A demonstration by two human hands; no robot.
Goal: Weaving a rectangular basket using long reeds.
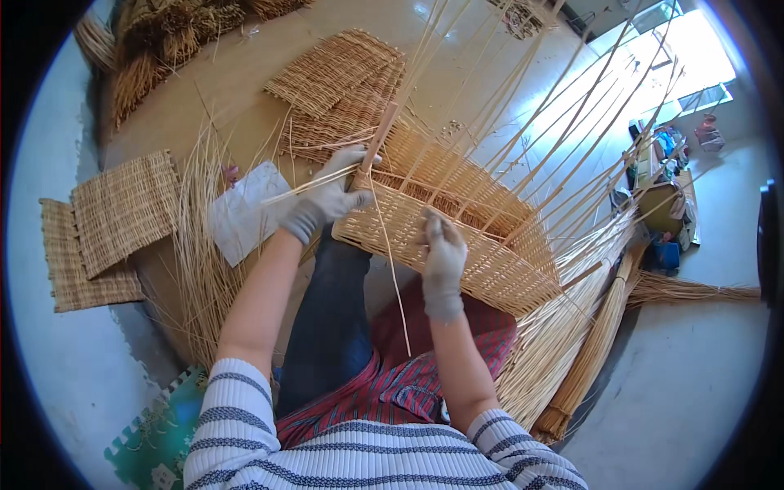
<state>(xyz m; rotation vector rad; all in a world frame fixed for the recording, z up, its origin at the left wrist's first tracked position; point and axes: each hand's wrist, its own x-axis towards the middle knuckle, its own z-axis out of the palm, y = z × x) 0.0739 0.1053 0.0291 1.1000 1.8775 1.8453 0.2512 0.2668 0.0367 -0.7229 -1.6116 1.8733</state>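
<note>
A half-woven wicker basket rests tilted over my lap, with long upright stakes rising from its walls. My left hand, in a pale glove, is closed round the basket's left corner beside a thick corner post. Pale wicker strands stick out leftward past that hand. From the same corner a loose strand hangs down toward my lap. Against the near wall, just below its woven edge, is my gloved right hand. Its fingers are curled in; whatever lies between the fingertips is too small to make out.
Woven panels lie on the floor ahead, and more panels at the left. Loose strands and a clear plastic sheet lie nearer. Long wicker bundles stretch along the right. Darker bundles are piled far left.
</note>
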